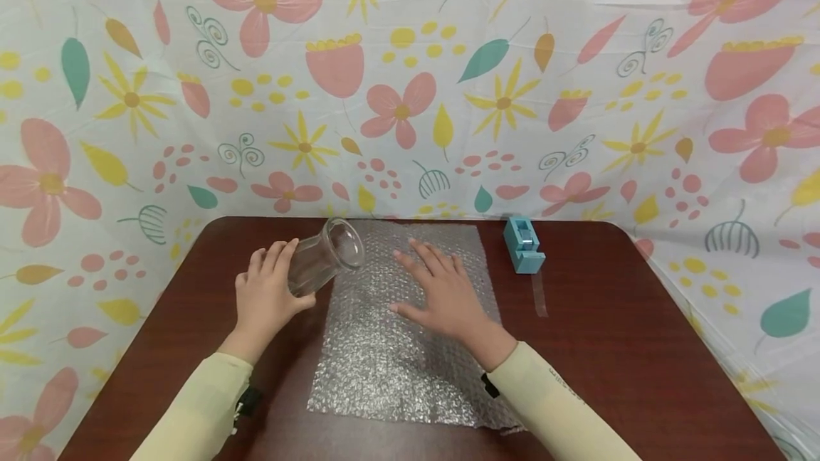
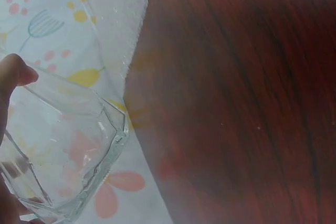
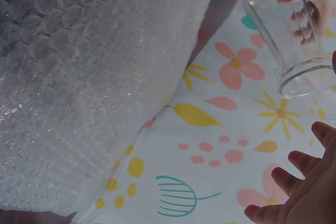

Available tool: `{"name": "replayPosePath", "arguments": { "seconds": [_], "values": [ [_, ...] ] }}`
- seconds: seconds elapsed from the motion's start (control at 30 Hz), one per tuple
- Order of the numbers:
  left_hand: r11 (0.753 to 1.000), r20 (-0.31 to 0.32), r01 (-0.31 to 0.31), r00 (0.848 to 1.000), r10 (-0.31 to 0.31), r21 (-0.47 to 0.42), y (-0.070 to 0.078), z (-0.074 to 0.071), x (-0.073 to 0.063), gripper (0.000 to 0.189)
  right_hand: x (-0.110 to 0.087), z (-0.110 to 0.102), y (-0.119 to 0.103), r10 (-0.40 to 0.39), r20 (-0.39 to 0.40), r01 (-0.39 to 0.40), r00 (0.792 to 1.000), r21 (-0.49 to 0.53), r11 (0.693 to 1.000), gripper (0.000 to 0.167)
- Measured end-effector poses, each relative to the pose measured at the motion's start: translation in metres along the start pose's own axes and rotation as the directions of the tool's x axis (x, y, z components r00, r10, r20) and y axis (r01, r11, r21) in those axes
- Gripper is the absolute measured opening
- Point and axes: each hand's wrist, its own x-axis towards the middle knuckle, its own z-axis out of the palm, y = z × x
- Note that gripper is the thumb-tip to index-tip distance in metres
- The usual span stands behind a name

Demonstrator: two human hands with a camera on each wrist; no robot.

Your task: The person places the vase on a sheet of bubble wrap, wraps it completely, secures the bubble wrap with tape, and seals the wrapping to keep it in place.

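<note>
My left hand (image 1: 265, 294) grips a clear glass vase (image 1: 314, 262) around its body, tilted so that its flared mouth points up and to the right. In the left wrist view the thick angular base of the vase (image 2: 100, 145) shows, with the thumb along its side. My right hand (image 1: 445, 294) holds nothing; its fingers are spread above a sheet of bubble wrap (image 1: 384, 368) that lies flat on the table. From the right wrist, the right hand's fingers (image 3: 294, 182) appear apart from the vase's rim (image 3: 307, 77).
A blue tape dispenser (image 1: 522, 244) stands at the back right of the dark wooden table (image 1: 615, 347), a strip of clear tape (image 1: 539, 295) hanging from its front. Behind the table hangs a flower-patterned cloth (image 1: 403, 162).
</note>
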Motion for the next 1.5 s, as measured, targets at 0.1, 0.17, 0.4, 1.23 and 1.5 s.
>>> {"name": "replayPosePath", "arguments": {
  "seconds": [0.1, 0.17, 0.4, 1.23, 1.5],
  "values": [
    [1.0, -0.005, -0.028, 1.0, 0.028, 0.014, 0.006, -0.001, 0.0, 0.102, 0.0, -0.003, -0.001, 0.008, -0.003, -0.008, 1.0, 0.008, 1.0, 0.084],
    [0.998, -0.021, -0.049, 0.999, 0.049, 0.028, 0.008, -0.001, 0.0, 0.101, -0.001, -0.006, -0.002, 0.008, -0.004, -0.008, 1.0, 0.014, 1.0, 0.086],
    [0.986, -0.062, -0.131, 0.989, 0.138, 0.103, 0.013, -0.003, -0.005, 0.102, 0.0, -0.012, -0.009, -0.012, -0.006, 0.012, 1.0, 0.03, 0.999, 0.09],
    [0.935, 0.016, -0.276, 0.96, 0.28, 0.222, 0.047, -0.014, -0.006, 0.107, 0.01, -0.018, -0.025, -0.052, 0.012, 0.052, 0.999, -0.015, 0.999, 0.091],
    [0.904, 0.025, -0.337, 0.939, 0.342, 0.265, 0.056, -0.01, -0.007, 0.108, 0.013, -0.018, -0.031, -0.038, 0.074, 0.039, 0.996, -0.007, 0.999, 0.091]
  ]
}}
